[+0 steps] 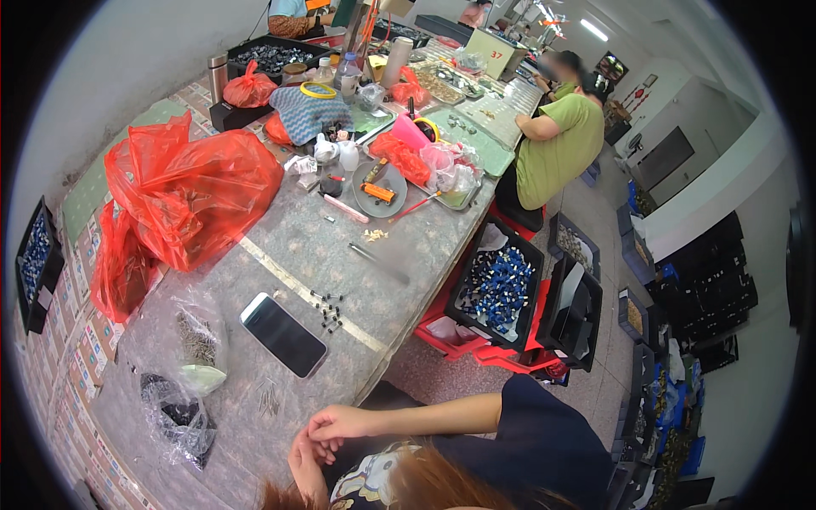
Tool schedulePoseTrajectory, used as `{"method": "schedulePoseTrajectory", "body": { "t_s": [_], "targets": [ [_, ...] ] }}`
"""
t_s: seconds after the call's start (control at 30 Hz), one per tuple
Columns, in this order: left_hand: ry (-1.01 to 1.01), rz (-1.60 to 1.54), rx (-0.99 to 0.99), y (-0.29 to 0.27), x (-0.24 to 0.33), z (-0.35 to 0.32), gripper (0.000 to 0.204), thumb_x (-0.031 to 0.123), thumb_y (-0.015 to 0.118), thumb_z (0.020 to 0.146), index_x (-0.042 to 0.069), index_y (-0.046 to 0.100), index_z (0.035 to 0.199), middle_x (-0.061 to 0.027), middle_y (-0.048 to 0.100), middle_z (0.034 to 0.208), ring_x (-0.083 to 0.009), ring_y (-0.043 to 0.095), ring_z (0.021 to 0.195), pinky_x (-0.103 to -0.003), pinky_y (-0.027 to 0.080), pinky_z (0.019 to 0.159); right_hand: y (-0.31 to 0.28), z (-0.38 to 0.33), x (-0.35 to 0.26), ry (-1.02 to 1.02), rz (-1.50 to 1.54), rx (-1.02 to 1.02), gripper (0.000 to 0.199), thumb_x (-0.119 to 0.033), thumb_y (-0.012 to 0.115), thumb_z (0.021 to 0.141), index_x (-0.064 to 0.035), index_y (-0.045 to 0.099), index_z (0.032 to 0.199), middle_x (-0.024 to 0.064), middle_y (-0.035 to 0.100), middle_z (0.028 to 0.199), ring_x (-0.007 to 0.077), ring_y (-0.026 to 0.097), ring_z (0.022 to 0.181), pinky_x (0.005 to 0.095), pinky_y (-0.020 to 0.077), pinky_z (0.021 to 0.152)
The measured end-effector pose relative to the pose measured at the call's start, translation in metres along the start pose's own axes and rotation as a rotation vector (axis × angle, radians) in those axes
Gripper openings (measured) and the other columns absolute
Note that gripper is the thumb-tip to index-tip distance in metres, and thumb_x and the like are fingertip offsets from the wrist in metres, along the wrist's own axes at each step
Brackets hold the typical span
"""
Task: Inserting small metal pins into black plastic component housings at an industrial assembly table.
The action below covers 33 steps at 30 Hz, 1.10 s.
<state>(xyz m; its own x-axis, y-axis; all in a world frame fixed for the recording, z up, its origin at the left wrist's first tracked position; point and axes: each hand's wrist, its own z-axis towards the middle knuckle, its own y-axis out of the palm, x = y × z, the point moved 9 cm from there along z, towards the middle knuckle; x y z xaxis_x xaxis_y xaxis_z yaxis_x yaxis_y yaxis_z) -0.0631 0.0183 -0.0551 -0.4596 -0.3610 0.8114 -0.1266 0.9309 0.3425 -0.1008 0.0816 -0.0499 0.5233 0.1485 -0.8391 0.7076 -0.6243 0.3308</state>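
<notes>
Hands together at near bench (340, 246) edge, low in view. Right hand (340, 422) laid over left hand (308, 463), fingers curled loosely, both grips empty, holding nothing. Nearest thing: small pile of thin metal pins (269, 397) on bench just beyond hands, untouched. Dark phone (283, 334) lies flat further on, scatter of small black parts (328, 310) beside it. Clear bags (183, 382) to left, red plastic bags (191, 191) behind them.

A small-parts assembly workshop: a long grey worktable (340, 246) carries red plastic bags (200, 191), scattered little black metal parts (327, 310) and tools, black bins of blue components (495, 285) stand alongside, and another seated worker in a green shirt (557, 144) sits further down.
</notes>
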Motion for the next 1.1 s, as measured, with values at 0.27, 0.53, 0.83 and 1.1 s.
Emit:
{"method": "schedulePoseTrajectory", "body": {
  "t_s": [0.27, 0.53, 0.83, 1.1],
  "targets": [
    [0.174, 0.089, 0.141, -0.003, 0.028, -0.014, 0.021, 0.016, 0.045, 0.086, -0.002, 0.049, 0.097, -0.0039, 0.052, 0.074, -0.0088, 0.050, 0.058, -0.019, 0.040, 0.052, 0.003, -0.015, -0.022, 0.057, 0.648, -0.129, 0.015, -0.018, 0.050, 0.083, -0.0034, 0.052, 0.085, 0.0002, 0.051, 0.065, 0.0087, 0.049, 0.055, 0.0191, 0.0397, 0.053],
    [0.189, 0.205, 0.212, 0.006, 0.047, -0.013, 0.012, 0.011, 0.048, 0.084, -0.001, 0.051, 0.085, -0.0039, 0.052, 0.069, -0.0072, 0.048, 0.059, -0.019, 0.039, 0.053, -0.002, -0.017, -0.029, 0.028, 0.517, 0.027, 0.018, -0.017, 0.050, 0.083, -0.0021, 0.051, 0.092, -0.0004, 0.050, 0.065, 0.0080, 0.048, 0.058, 0.0192, 0.0392, 0.055],
    [-0.022, -0.186, 0.066, 0.004, 0.023, -0.010, 0.028, 0.024, 0.040, 0.088, 0.003, 0.049, 0.071, -0.0016, 0.046, 0.059, -0.0084, 0.043, 0.052, -0.020, 0.033, 0.049, -0.004, -0.026, -0.070, -0.408, -0.374, 0.168, 0.017, -0.014, 0.050, 0.082, -0.0014, 0.053, 0.093, 0.0069, 0.056, 0.073, 0.0146, 0.053, 0.064, 0.0265, 0.0421, 0.060],
    [0.063, -0.038, 0.165, -0.004, 0.027, -0.012, 0.028, 0.022, 0.040, 0.088, 0.004, 0.049, 0.070, 0.0009, 0.045, 0.057, -0.0061, 0.040, 0.052, -0.019, 0.032, 0.049, 0.006, -0.031, -0.085, -0.525, -0.739, 0.247, 0.015, -0.018, 0.048, 0.082, -0.0030, 0.049, 0.083, 0.0133, 0.054, 0.072, 0.0323, 0.053, 0.069, 0.0375, 0.0409, 0.058]
  ]
}}
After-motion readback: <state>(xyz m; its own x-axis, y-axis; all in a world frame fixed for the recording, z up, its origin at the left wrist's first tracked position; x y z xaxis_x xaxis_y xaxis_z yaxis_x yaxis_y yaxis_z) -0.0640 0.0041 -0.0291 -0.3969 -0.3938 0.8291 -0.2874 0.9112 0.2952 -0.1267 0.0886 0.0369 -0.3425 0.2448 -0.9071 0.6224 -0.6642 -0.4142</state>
